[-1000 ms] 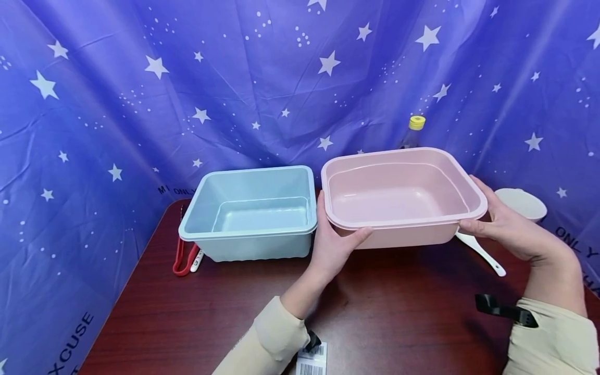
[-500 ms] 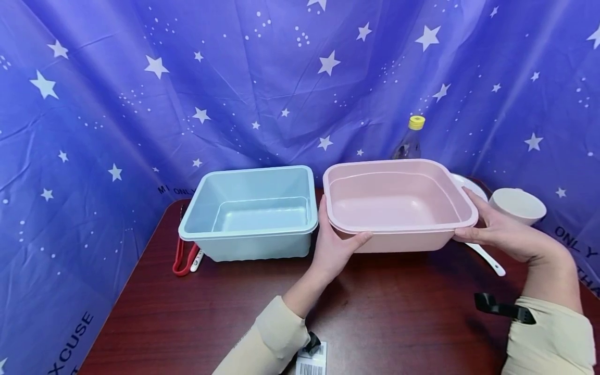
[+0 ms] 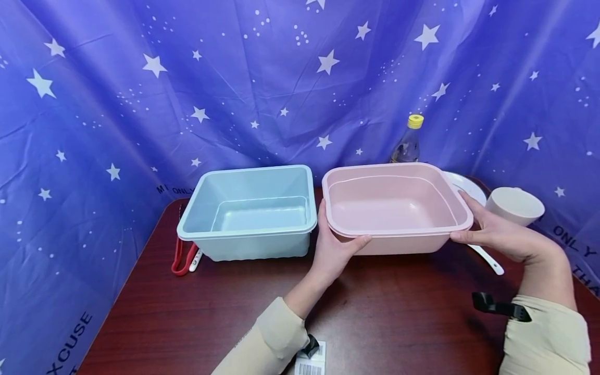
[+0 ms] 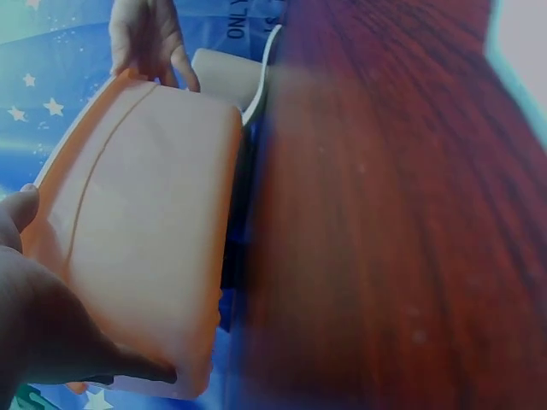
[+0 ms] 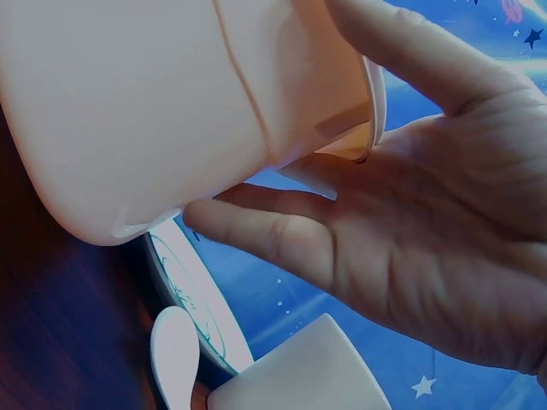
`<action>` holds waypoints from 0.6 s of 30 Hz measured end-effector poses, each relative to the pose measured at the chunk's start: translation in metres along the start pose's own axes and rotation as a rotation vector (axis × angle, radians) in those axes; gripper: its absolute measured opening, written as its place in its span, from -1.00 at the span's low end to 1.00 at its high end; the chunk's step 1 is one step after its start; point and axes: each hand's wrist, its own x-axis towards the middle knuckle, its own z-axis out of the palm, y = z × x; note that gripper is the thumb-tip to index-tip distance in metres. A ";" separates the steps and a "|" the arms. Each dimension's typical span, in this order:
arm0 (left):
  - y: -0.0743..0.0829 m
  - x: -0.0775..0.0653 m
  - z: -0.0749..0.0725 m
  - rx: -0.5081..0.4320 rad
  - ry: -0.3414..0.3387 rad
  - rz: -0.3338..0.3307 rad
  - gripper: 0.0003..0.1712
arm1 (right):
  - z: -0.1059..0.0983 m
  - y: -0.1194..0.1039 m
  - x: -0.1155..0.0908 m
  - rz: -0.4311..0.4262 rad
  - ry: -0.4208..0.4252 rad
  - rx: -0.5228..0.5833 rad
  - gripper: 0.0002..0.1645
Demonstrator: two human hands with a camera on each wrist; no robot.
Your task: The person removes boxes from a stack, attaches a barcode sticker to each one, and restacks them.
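A pink plastic basin [image 3: 394,203], with nothing inside, is held by both hands close over the table. At its left end, my left hand [image 3: 334,249] grips the side, thumb along the front below the rim. My right hand [image 3: 503,229] holds the right end, thumb at the front corner and the other fingers round the side. In the right wrist view, fingers [image 5: 273,239] of that hand lie against the basin's wall [image 5: 128,102]. Just left of my left hand stands a light blue basin [image 3: 258,245], also with nothing in it.
Behind the pink basin stands a bottle [image 3: 407,148] with a yellow cap. On the right are a white plate [image 3: 469,187], a white cup [image 3: 515,204] and a white spoon [image 3: 487,260]. Red-handled tongs [image 3: 179,260] and a white handle [image 3: 196,260] show left of the blue basin.
Both hands have lowered the pink basin and shifted its right end slightly left. More of the bottle and the white plate shows behind it. The blue basin stays put.
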 end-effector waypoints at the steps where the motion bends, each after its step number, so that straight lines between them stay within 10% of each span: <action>1: -0.001 -0.001 0.000 0.007 0.003 -0.002 0.44 | 0.000 0.000 0.000 0.009 -0.001 -0.012 0.19; 18: -0.001 -0.005 -0.002 0.092 0.024 -0.027 0.44 | 0.001 0.005 0.001 0.072 -0.037 -0.079 0.22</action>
